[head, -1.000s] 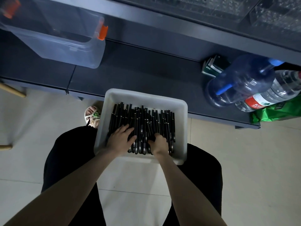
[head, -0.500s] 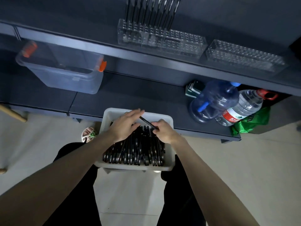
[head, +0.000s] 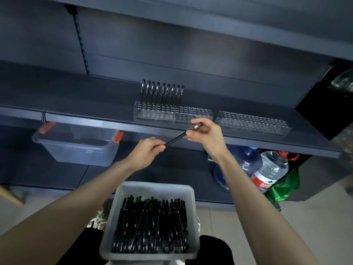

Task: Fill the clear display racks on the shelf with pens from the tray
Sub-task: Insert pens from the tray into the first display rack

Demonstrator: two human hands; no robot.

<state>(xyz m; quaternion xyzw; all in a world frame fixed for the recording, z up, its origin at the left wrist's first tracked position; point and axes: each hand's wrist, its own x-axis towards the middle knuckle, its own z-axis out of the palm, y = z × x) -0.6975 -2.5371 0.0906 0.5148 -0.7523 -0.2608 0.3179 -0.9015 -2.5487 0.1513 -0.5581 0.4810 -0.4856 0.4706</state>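
Pinching a slim black pen (head: pixel 176 139) between my left hand (head: pixel 147 153) and right hand (head: pixel 205 137), I am gripping its silver-banded end.

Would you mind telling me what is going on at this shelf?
A person is restocking. Both hands hold one black pen in front of the shelf: the left hand pinches its lower end, the right hand its silver end. The tray on their lap is full of pens. The left rack holds one row of standing pens; the right rack shows none.
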